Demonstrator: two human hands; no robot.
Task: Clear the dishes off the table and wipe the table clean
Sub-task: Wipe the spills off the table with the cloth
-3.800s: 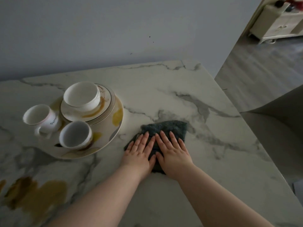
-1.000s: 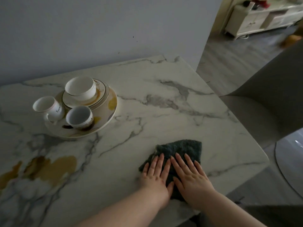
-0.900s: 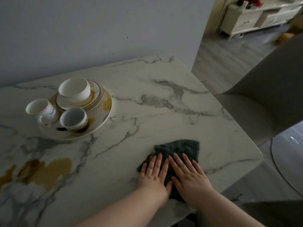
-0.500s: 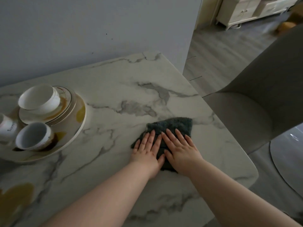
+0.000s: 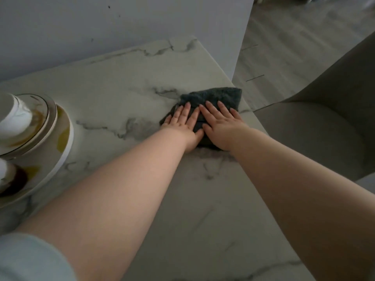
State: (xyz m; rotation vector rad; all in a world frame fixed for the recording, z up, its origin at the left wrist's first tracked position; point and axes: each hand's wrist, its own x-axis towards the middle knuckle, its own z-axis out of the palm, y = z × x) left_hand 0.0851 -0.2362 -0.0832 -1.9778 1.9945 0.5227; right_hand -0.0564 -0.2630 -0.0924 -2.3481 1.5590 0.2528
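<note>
Both palms lie flat, fingers spread, side by side on the dark cloth (image 5: 215,98): left hand (image 5: 185,124), right hand (image 5: 221,126), pressing rather than gripping. The cloth sits at the marble table's (image 5: 125,84) right edge, beside the grey chair (image 5: 316,126). Well left of the cloth, stained stacked plates (image 5: 60,138) carry a white cup (image 5: 12,116).

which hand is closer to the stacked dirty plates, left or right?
Left. The left hand lies flat on the dark cloth on the side facing the plates at the table's left. The right hand lies beside it, farther from them, near the table's right edge.
</note>
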